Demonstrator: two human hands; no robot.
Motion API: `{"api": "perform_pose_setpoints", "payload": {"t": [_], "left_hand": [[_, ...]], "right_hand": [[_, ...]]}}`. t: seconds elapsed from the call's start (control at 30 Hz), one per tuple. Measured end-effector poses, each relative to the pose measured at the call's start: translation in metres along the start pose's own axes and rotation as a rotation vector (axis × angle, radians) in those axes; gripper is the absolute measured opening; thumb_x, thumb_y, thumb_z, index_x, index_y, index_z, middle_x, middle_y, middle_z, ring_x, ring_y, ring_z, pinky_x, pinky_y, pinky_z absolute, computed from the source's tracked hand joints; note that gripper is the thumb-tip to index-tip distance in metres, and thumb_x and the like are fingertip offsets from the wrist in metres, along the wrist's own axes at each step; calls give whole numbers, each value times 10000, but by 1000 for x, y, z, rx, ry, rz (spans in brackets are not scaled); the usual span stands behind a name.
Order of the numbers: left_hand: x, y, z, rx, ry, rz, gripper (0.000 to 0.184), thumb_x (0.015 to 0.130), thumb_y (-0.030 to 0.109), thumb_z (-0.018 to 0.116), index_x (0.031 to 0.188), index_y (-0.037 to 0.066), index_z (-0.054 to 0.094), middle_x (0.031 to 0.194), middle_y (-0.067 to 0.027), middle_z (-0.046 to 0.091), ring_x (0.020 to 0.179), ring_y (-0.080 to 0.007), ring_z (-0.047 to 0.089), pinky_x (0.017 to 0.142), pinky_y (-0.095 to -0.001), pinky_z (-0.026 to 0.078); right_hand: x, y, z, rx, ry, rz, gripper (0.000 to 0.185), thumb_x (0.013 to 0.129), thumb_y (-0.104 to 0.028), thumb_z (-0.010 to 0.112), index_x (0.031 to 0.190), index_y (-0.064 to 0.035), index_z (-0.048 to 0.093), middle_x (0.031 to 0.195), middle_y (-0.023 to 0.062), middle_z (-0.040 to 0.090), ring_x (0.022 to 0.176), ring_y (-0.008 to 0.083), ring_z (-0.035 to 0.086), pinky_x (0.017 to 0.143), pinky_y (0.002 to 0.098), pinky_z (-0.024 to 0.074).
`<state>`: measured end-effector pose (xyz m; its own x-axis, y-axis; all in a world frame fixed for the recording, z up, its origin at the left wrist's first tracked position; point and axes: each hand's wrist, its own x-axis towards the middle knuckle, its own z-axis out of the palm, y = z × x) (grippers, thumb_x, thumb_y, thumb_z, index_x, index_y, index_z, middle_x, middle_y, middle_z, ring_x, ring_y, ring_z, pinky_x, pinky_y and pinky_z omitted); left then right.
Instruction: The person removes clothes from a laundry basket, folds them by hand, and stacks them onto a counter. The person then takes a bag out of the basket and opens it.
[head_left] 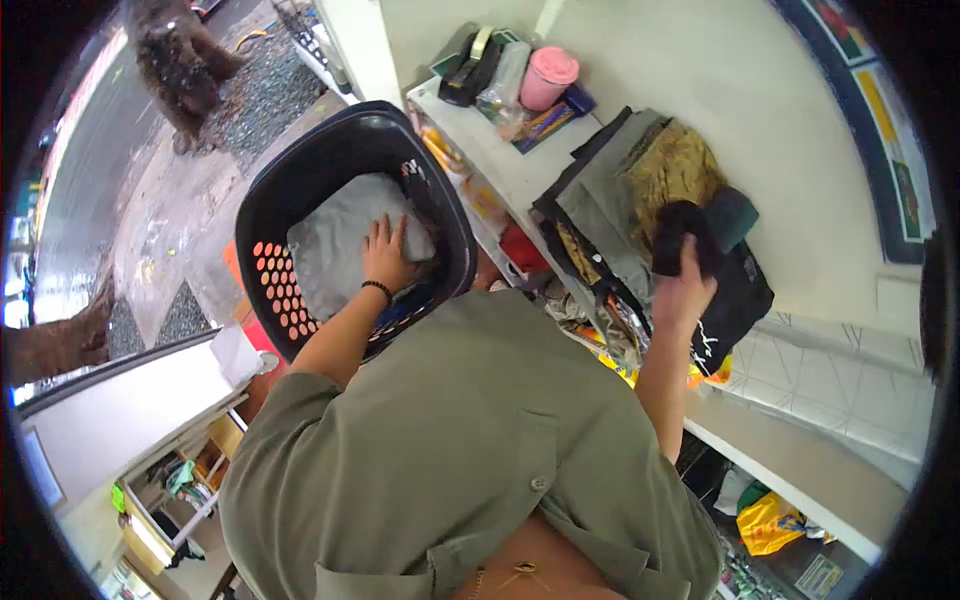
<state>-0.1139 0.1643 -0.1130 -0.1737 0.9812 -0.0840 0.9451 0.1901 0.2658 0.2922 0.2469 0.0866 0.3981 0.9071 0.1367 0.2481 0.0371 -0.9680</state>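
Note:
A black plastic laundry basket [390, 120] with round holes in its side holds grey folded fabric [325, 225]. My left hand [388, 255], with a dark beaded bracelet at the wrist, lies flat on that fabric with fingers apart. At the right, my right hand [690, 290] is closed on a small black folded cloth [685, 235], its far fingers hidden. A dark green rolled cloth [732, 215] lies right beside it. Under and around them on the shelf are a brown patterned garment [675, 160], a grey garment [600, 205] and a black garment with white lettering [735, 310].
A white shelf [480, 150] runs along the wall, bearing a pink lidded container [549, 78] and a tape dispenser [470, 72]. More clothes sit below its edge. A yellow plastic bag [770, 522] rests low at the right. Outside at the left is gravel [270, 95].

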Motion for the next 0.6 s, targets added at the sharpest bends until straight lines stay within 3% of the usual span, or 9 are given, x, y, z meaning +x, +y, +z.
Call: {"api": "perform_pose_setpoints", "payload": {"t": [0.07, 0.13, 0.2, 0.23, 0.37, 0.43, 0.47, 0.53, 0.6], "left_hand": [[7, -18, 24, -43, -6, -22, 844, 779, 405, 747, 1494, 180, 359, 1527, -212, 321, 1402, -421, 297, 1094, -572, 287], [9, -35, 28, -198, -23, 9, 651, 895, 448, 615, 1466, 202, 424, 1522, -226, 337, 1387, -435, 324, 1100, -535, 298], [10, -53, 21, -477, -78, -12, 546, 963, 453, 525, 1449, 213, 462, 1509, -241, 359, 1377, -436, 344, 1111, -499, 295], [8, -57, 6, -632, -136, -103, 524, 984, 445, 485, 1439, 187, 476, 1501, -236, 378, 1372, -413, 362, 1113, -476, 299], [-4, -65, -64, -1028, -82, -433, 513, 1035, 401, 390, 1405, 65, 501, 1454, -195, 473, 1336, -309, 441, 1102, -400, 331], [3, -83, -78, -1389, 97, -367, 534, 1029, 388, 420, 1327, -40, 536, 1372, -128, 562, 1266, -229, 511, 1064, -385, 382], [-6, -98, -81, -1680, -30, -535, 511, 1030, 409, 427, 1273, -14, 578, 1295, -100, 605, 1209, -216, 547, 1046, -370, 396], [-11, -119, -97, -1839, 25, -504, 491, 1034, 427, 422, 1237, 19, 603, 1253, -72, 620, 1162, -183, 558, 1029, -345, 403], [-15, -142, -100, -1633, 129, -433, 492, 1048, 415, 394, 1256, 20, 600, 1226, -70, 630, 1127, -173, 569, 1019, -324, 406]], "right_hand": [[-13, -22, 33, 226, -175, 95, 358, 896, -70, 654, 1213, 83, 590, 1195, 153, 649, 1079, 261, 639, 949, 374, 503], [-30, -59, 74, 713, -312, 488, 361, 882, -28, 635, 1222, 79, 579, 1211, 173, 642, 1103, 287, 639, 973, 402, 512], [-40, -57, 102, 748, -528, 595, 357, 883, 12, 604, 1231, 79, 570, 1227, 180, 635, 1119, 300, 631, 1002, 432, 505], [-48, -56, 119, 775, -629, 575, 342, 864, -21, 652, 1196, 36, 592, 1147, 141, 672, 1043, 275, 667, 901, 403, 552], [-71, -32, 174, 565, -884, 527, 281, 895, -46, 621, 1165, 30, 622, 1068, 82, 683, 982, 190, 635, 896, 311, 494], [-85, -29, 194, 387, -938, 365, 475, 875, -108, 675, 1294, 51, 515, 1194, 125, 631, 1055, 208, 621, 932, 320, 482], [-93, -19, 204, 225, -881, 226, 558, 867, -131, 694, 1343, 54, 468, 1245, 145, 605, 1076, 213, 615, 937, 325, 481], [-95, 10, 226, 97, -957, -123, 654, 849, -164, 724, 1383, 54, 417, 1290, 178, 571, 1089, 236, 615, 944, 338, 481], [-96, 22, 235, 57, -1055, -133, 704, 843, -203, 738, 1405, 46, 396, 1314, 203, 554, 1098, 264, 615, 950, 355, 482]]}}
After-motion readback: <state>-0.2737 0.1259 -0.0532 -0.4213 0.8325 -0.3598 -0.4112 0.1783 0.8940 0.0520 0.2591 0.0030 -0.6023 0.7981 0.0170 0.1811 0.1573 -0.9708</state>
